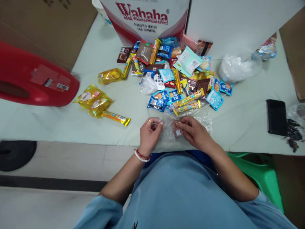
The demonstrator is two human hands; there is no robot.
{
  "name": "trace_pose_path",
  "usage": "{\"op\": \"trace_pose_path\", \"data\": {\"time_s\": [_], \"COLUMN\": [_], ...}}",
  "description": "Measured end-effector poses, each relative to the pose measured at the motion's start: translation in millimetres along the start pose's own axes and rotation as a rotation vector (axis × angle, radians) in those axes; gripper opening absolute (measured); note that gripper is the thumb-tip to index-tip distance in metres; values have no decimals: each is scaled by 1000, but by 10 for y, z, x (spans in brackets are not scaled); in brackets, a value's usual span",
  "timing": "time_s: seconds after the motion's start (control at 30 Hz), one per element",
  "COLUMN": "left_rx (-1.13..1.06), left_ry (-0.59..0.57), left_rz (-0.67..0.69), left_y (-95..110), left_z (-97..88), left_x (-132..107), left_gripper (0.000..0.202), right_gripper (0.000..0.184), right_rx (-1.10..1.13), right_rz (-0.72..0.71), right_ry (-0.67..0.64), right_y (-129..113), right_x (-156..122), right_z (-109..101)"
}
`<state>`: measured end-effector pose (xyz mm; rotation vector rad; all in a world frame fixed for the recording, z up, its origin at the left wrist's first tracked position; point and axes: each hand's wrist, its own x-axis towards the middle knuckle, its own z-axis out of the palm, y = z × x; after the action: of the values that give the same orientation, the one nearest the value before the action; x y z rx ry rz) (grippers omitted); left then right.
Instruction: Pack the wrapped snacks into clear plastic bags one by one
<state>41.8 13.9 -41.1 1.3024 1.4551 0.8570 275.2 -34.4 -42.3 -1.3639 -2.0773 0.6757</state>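
My left hand (149,133) and my right hand (193,131) both pinch the edge of a clear plastic bag (204,121) lying at the near edge of the pale table (71,124). A small wrapped snack shows through the bag under my right fingers. Just beyond the bag lies a pile of snack packets (176,76): blue, brown, yellow and red wrappers. A beaded bracelet circles my left wrist.
Yellow packets (95,101) lie apart to the left beside a red plastic stool (30,79). A Wahaha water carton (145,19) stands at the back. A crumpled clear bag (235,67), a black phone (276,117) and keys (294,133) are on the right. A green stool (262,175) is under me.
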Motion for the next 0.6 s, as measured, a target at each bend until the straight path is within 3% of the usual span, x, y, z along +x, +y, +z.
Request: {"op": "trace_pose_path", "data": {"time_s": [0.13,0.2,0.33,0.4,0.5,0.6], "left_rx": [-185,-163,37,163,369,381], "left_ry": [2,-81,-233,-212,-188,-90], "left_rz": [-206,-246,-81,54,192,193], "left_y": [14,29,68,84,83,31], "left_z": [-108,-114,-43,2,15,-88], "left_x": [26,40,43,37,45,82], "left_gripper": [36,44,38,42,23,20], "right_gripper": [39,39,39,37,37,37], "right_rx": [8,15,40,38,26,13], "right_rz": [-8,-6,6,7,13,21], "right_ry": [23,21,3,-5,-7,4], "right_y": [16,17,-3,-18,-29,-21], "right_x": [-16,-13,3,9,7,-5], "right_z": [9,3,-17,-26,-26,-14]}}
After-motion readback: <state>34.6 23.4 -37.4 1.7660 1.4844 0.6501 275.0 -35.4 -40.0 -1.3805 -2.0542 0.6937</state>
